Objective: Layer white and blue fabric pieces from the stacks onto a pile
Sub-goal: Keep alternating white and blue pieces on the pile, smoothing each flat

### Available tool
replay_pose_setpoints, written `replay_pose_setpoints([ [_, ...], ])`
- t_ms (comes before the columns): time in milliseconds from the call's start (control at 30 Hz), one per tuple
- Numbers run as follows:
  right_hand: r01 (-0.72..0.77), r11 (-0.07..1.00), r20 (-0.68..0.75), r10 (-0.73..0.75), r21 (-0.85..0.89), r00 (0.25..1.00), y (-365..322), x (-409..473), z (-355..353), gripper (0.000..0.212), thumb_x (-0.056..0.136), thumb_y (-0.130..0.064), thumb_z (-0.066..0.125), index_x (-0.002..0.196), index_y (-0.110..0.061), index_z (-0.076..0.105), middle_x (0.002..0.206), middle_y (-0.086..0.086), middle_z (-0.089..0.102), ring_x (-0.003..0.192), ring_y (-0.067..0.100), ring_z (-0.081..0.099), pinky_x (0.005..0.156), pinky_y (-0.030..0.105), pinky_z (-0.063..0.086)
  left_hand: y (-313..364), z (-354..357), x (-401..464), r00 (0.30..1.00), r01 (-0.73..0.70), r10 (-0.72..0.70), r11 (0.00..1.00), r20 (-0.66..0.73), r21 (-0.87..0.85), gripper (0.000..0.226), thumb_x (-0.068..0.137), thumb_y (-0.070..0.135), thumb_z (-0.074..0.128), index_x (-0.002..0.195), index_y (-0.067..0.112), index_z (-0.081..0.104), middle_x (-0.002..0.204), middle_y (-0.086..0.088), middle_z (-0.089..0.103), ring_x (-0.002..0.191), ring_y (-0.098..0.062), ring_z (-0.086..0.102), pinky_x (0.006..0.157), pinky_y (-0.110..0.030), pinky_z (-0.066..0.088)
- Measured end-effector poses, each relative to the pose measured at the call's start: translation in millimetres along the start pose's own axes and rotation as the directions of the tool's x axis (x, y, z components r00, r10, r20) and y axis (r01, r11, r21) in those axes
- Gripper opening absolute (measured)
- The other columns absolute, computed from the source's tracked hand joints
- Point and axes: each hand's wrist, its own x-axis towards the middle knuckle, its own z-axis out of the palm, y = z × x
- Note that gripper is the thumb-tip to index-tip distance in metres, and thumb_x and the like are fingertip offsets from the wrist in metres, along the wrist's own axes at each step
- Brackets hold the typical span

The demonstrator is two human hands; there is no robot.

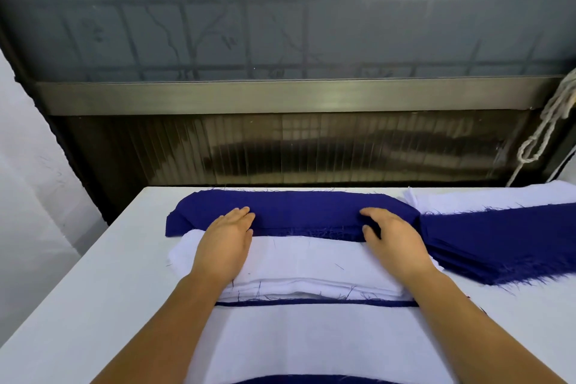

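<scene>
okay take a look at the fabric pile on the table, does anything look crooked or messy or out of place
Yes. The blue piece under the left hand and right hand sits at the far side of the pile, leaving the white piece exposed. Its near edge is rumpled, and loose threads fray along the edges.

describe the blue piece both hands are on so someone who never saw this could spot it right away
On the white table, look at the pile straight ahead of the person, not the stacks at the right. The blue piece lies across its far edge, with the left hand and right hand on it. Unlike the fringed blue stack, it is one long band above white fabric.
</scene>
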Motion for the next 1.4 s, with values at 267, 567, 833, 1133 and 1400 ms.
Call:
replay_pose_setpoints([
  [267, -0.008, 0.997, -0.085, 0.001, -0.081, 0.996, 1.6, 0.9, 5.6, 0.024, 0.099, -0.019, 0.050, 0.116, -0.018, 0.067, 0.121, -0.006, 0.065, 0.103, 0.017, 0.063, 0.081, 0.028, 0.050, 3.4, -3.5, -5.2, 0.992, -0.020, 0.022, 1.000, -0.126, 0.017, 0.037, 0.100, 0.026, 0.049, 0.136, 0.023, 0.056, 0.144, 0.007, 0.050, 0.136, -0.010, 0.042, 0.109, -0.025, 0.034],
  [567, -0.001, 0.999, -0.136, -0.005, -0.044, 0.991, -3.6, 0.6, 2.4, 0.011, 0.093, -0.012, 0.059, 0.095, -0.014, 0.069, 0.096, -0.004, 0.066, 0.084, 0.017, 0.061, 0.072, 0.033, 0.052, 12.8, -11.3, -7.2, 0.983, -0.017, 0.028, 0.998, -0.183, 0.066, 0.016, 0.087, 0.014, 0.070, 0.101, 0.013, 0.077, 0.105, -0.003, 0.074, 0.098, -0.022, 0.070, 0.086, -0.033, 0.054],
  [833, -0.011, 1.000, -0.163, 0.015, 0.021, 0.986, -3.7, 1.1, 2.9, 0.010, 0.090, -0.010, 0.063, 0.095, -0.014, 0.070, 0.096, -0.005, 0.066, 0.083, 0.013, 0.059, 0.072, 0.027, 0.049, 14.8, -13.8, -8.1, 0.976, -0.020, 0.033, 0.998, -0.215, 0.060, 0.009, 0.077, 0.003, 0.077, 0.075, 0.012, 0.076, 0.069, -0.002, 0.071, 0.057, -0.020, 0.065, 0.057, -0.029, 0.055],
  [1133, 0.020, 0.999, -0.159, -0.025, -0.035, 0.987, -5.0, -1.9, 1.2, 0.014, 0.096, -0.017, 0.055, 0.096, -0.016, 0.070, 0.095, -0.005, 0.066, 0.087, 0.015, 0.060, 0.073, 0.032, 0.051, 13.1, -6.4, -6.3, 0.978, 0.012, -0.022, 0.999, -0.207, -0.047, 0.026, 0.091, 0.015, 0.065, 0.117, 0.016, 0.067, 0.114, -0.001, 0.068, 0.101, -0.021, 0.063, 0.091, -0.033, 0.049],
  [1400, 0.007, 1.000, -0.178, -0.009, -0.011, 0.984, -6.8, -0.3, 2.3, 0.010, 0.092, -0.014, 0.060, 0.083, -0.019, 0.062, 0.087, -0.007, 0.060, 0.076, 0.013, 0.055, 0.064, 0.028, 0.047, 10.5, -3.2, -3.6, 0.987, -0.061, 0.061, 0.998, -0.148, 0.002, 0.029, 0.095, 0.007, 0.058, 0.122, 0.011, 0.067, 0.131, -0.003, 0.062, 0.126, -0.020, 0.055, 0.102, -0.032, 0.043],
])
